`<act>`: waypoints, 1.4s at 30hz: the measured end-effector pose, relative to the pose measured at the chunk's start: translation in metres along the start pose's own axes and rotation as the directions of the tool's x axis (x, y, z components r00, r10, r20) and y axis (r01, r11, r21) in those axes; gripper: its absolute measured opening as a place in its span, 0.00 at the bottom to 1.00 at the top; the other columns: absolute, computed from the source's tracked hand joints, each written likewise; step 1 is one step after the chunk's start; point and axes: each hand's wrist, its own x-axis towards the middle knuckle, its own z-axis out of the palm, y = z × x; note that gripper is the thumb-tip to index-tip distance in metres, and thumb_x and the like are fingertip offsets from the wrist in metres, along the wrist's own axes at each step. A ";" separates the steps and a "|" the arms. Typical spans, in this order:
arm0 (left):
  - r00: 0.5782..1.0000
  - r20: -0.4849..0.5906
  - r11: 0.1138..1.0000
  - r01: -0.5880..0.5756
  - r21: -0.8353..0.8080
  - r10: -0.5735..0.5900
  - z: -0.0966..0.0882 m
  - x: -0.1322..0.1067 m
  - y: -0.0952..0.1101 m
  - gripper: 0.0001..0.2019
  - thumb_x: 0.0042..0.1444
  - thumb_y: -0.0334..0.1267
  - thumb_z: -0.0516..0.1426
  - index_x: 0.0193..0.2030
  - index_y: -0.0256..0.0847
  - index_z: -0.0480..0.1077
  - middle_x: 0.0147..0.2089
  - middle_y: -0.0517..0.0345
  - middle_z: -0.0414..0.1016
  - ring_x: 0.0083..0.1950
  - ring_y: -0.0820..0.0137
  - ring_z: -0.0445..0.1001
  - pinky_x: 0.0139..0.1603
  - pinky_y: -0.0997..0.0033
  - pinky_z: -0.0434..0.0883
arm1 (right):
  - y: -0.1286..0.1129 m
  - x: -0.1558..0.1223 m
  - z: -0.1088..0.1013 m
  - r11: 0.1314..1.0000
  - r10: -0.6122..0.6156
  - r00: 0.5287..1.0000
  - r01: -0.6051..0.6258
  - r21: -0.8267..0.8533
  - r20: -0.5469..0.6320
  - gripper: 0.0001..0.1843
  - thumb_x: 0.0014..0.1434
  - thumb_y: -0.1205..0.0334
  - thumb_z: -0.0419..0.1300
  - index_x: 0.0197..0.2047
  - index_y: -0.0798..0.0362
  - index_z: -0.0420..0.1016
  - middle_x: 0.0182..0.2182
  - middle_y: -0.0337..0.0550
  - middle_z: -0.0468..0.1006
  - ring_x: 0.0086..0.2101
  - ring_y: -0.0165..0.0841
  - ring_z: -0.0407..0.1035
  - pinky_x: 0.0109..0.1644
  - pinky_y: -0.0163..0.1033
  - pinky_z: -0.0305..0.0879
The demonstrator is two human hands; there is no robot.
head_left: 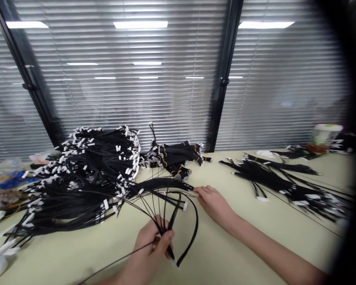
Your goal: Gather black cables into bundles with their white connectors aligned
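Low in the middle, my left hand (154, 243) is closed around a wire harness (170, 251), its thin black wires fanning upward from between thumb and fingers. A thicker black strand loops out to the right of the hand and comes back to a small pale tip below it. Farther up and to the right, my right hand (215, 202) has its fingertips closed at the end of a black cable bundle (166, 183), which lies on the table. Its exact grip there is partly hidden. A white connector (185, 206) sits on a cable between the hands.
A big heap of black cables with white connectors (89, 166) covers the left. Yellow-banded cable bundles (178, 156) lie behind the hands. More black cables (267, 178) spread across the right, near a lidded tub (324, 138). Blinds behind glass (136, 95) back the table (219, 253).
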 end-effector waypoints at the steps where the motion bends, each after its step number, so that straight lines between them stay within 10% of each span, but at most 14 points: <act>1: 1.000 0.005 1.000 -0.007 0.013 0.007 0.000 0.000 -0.001 0.11 0.60 0.43 0.52 0.32 0.37 0.61 0.26 0.59 0.66 0.25 0.74 0.68 0.26 0.77 0.70 | 0.001 -0.001 -0.001 1.000 -0.007 1.000 0.007 -0.028 0.008 0.14 0.57 0.75 0.50 0.44 0.56 0.71 0.35 0.48 0.72 0.40 0.38 0.63 0.45 0.41 0.57; 28: 0.998 0.039 0.998 0.048 0.033 -0.049 0.007 0.005 0.000 0.06 0.53 0.35 0.55 0.29 0.34 0.67 0.30 0.58 0.65 0.27 0.72 0.71 0.23 0.78 0.70 | -0.008 0.004 -0.001 0.996 -0.091 0.995 0.089 0.026 0.047 0.11 0.63 0.66 0.49 0.40 0.53 0.72 0.36 0.45 0.72 0.40 0.34 0.66 0.43 0.38 0.61; 42: 0.997 0.046 0.997 0.061 0.046 -0.063 0.005 0.005 -0.001 0.04 0.53 0.34 0.55 0.31 0.34 0.66 0.30 0.58 0.66 0.28 0.72 0.71 0.23 0.77 0.70 | -0.002 -0.007 -0.030 0.992 0.057 0.982 -0.035 -0.123 0.180 0.16 0.50 0.83 0.48 0.33 0.58 0.72 0.33 0.54 0.74 0.36 0.40 0.68 0.40 0.39 0.58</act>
